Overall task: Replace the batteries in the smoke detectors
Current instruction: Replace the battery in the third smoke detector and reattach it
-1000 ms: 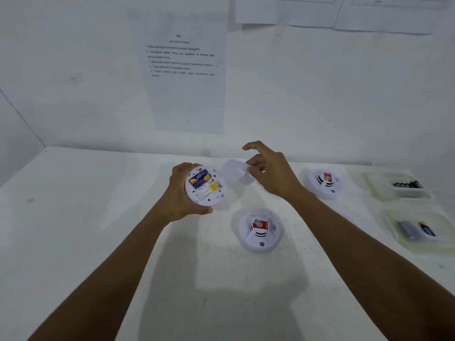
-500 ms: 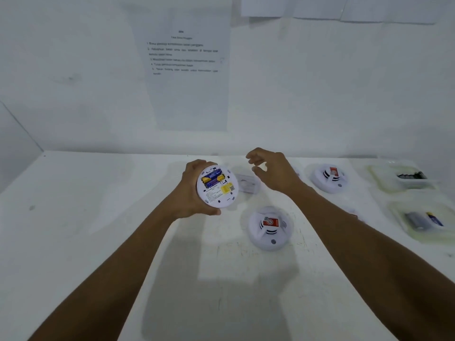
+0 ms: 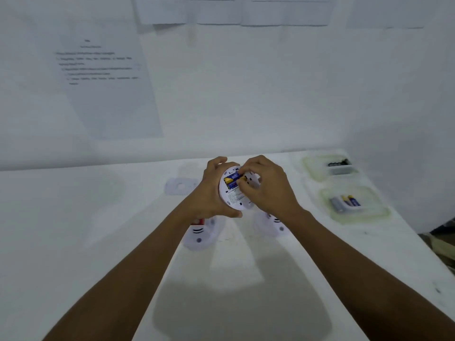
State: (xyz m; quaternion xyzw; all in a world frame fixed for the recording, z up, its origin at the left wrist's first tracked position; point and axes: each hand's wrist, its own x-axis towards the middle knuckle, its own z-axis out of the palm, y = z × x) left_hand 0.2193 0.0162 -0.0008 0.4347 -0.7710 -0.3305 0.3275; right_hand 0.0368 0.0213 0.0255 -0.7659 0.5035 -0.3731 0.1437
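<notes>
My left hand (image 3: 210, 193) grips a round white smoke detector (image 3: 234, 196) above the table, its back turned toward me. A blue and yellow battery (image 3: 231, 182) sits in its open compartment. The fingertips of my right hand (image 3: 264, 187) are curled onto the right end of that battery. The detached white back cover (image 3: 181, 186) lies flat on the table to the left of my hands. Two more white smoke detectors lie on the table below my hands, one (image 3: 200, 233) under my left wrist, the other (image 3: 272, 226) under my right wrist.
At the right of the white table (image 3: 98, 217), a clear tray (image 3: 355, 204) holds several batteries, grey and blue-yellow. A second tray (image 3: 328, 167) behind it holds dark batteries. Printed sheets (image 3: 105, 77) hang on the wall. The table's right edge drops off near dark clutter.
The cover that my right hand held now lies on the table at the left. My right hand has come onto the battery in the detector. The view has swung to the right.
</notes>
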